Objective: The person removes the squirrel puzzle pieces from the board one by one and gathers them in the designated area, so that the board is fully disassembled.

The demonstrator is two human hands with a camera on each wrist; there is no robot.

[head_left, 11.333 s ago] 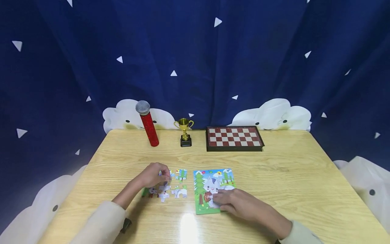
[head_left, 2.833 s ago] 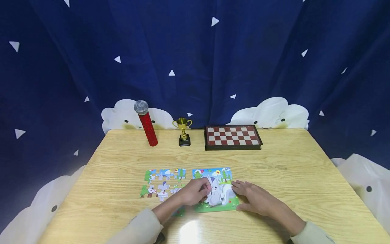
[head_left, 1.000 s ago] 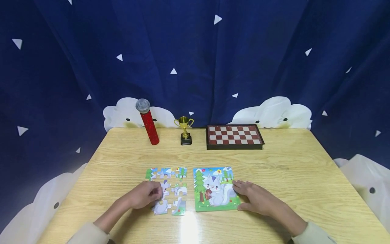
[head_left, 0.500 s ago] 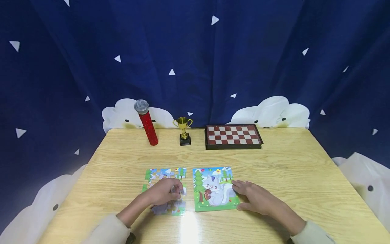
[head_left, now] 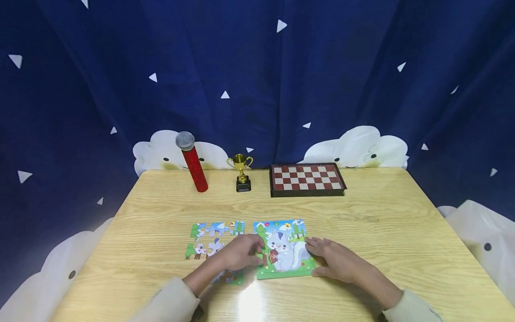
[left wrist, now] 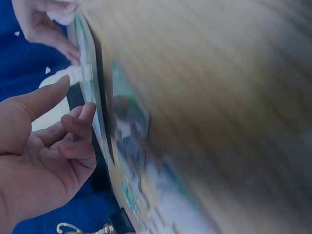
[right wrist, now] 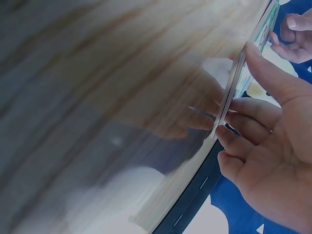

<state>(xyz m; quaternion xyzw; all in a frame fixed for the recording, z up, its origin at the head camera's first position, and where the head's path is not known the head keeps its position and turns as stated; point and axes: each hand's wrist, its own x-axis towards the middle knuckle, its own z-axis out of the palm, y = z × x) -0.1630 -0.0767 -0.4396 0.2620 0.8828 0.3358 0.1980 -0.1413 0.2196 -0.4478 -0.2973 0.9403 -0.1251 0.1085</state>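
Note:
A square picture puzzle board with a grey squirrel holding an acorn lies in the middle of the table. My left hand hovers at its left edge, fingers bent and thumb apart. The left wrist view shows nothing between the thumb and fingers of that left hand. Loose jigsaw pieces lie in rows left of the board, some hidden under the left hand and forearm. My right hand rests at the board's right edge. In the right wrist view, the thumb and fingertips of that right hand touch the board's edge.
Along the table's back edge stand a red microphone, a small gold trophy cup and a black-framed chequered board. A dark blue curtain hangs behind. Wood surface shows around the puzzle.
My left hand moved right from the loose pieces to the board's left edge. At 2.8 s ago it held a grey piece over the board. A bottom row has appeared since 11.3 s ago.

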